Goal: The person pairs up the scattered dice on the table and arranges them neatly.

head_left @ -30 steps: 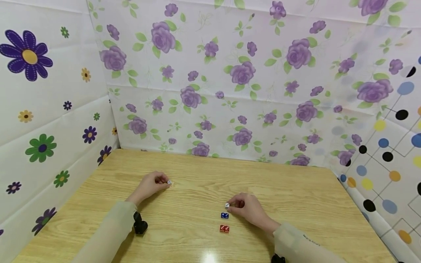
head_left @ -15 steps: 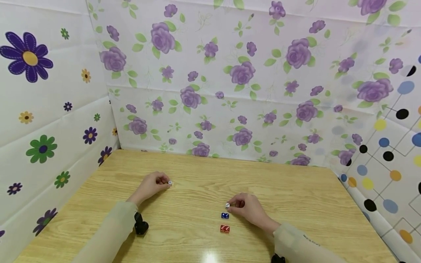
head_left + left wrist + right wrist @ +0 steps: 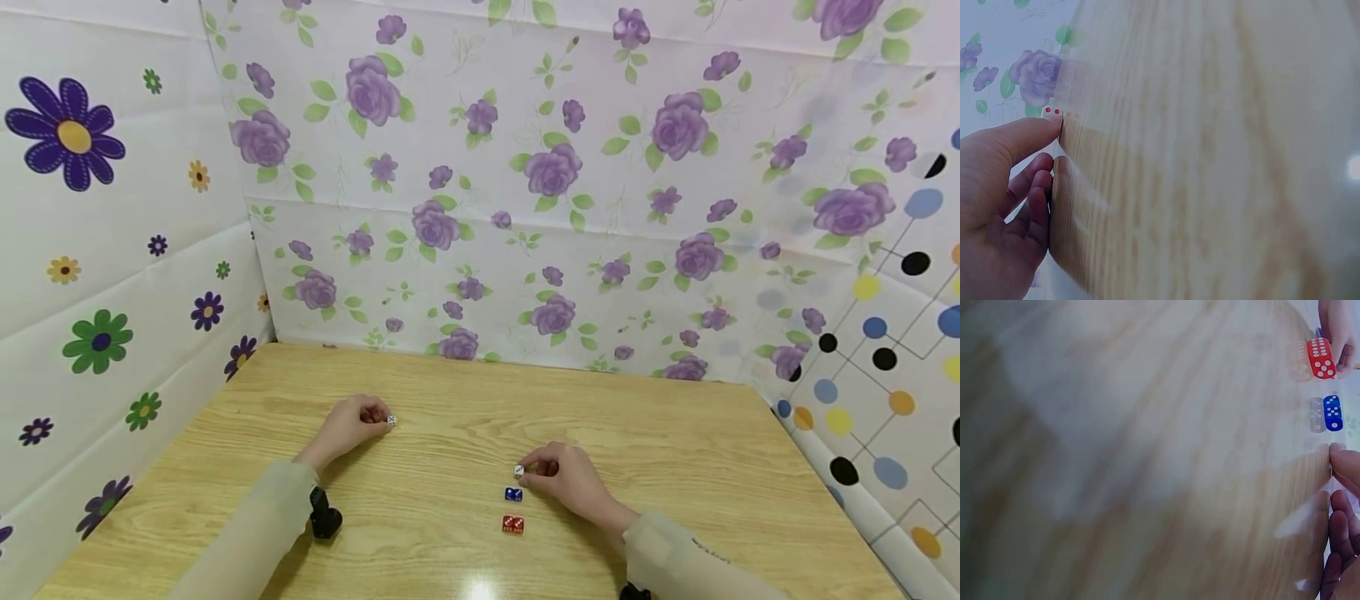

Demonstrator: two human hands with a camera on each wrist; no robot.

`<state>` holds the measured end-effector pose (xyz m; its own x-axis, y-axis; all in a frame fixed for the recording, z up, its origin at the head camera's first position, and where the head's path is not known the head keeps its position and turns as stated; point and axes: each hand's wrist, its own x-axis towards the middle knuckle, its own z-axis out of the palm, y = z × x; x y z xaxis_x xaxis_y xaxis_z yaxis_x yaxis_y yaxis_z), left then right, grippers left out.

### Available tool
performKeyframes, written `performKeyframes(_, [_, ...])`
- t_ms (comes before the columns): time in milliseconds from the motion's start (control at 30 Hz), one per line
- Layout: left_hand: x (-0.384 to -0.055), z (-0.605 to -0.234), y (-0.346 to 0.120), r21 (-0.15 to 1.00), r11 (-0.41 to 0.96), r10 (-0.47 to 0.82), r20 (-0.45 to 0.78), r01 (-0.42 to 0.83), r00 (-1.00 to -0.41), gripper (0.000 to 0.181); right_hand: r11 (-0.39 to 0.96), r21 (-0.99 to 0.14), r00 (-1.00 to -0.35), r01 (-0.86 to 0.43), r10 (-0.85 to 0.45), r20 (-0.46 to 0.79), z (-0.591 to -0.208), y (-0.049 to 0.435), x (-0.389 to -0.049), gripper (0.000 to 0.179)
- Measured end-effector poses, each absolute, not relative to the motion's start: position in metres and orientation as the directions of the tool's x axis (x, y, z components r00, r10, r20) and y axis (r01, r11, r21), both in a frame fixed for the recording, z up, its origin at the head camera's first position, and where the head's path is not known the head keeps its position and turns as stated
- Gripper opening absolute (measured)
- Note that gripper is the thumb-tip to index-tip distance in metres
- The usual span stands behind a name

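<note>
My left hand point(image 3: 349, 427) pinches a white die point(image 3: 392, 421) between thumb and fingertips at the table's left middle. In the left wrist view, red pips show on this die point(image 3: 1052, 114) past the thumb. Further right, my right hand point(image 3: 566, 477) holds another white die point(image 3: 519, 471) by its fingertips. Just in front of that die sit two blue dice point(image 3: 513, 494) side by side. Nearer still, two red dice point(image 3: 513, 524) stand together in line with them. The right wrist view shows the blue dice point(image 3: 1332, 414) beyond my right fingertips; the right-hand die is hidden there.
The wooden table point(image 3: 442, 467) has a glossy top that mirrors the dice. A purple-flowered cloth point(image 3: 480, 275) hangs along its back edge. Patterned cloths point(image 3: 142, 333) also close off the left and right sides. A black wrist camera point(image 3: 325, 517) sits by the left cuff.
My left hand has shifted slightly to the right with its white die. The right hand, its die, and the blue and red dice stay in place.
</note>
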<state>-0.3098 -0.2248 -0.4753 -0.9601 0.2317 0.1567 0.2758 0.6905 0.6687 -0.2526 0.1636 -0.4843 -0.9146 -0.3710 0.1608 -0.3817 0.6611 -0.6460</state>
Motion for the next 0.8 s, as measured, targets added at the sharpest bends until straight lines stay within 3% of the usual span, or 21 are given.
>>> performKeyframes(800, [-0.3070, -0.4754, -0.2200, 0.676, 0.671, 0.253, 0.178, 0.305, -0.951, 0.004, 0.676, -0.610, -0.906, -0.414, -0.370, 0.206, -0.4874, 0.1636, -0.2520, 0.016])
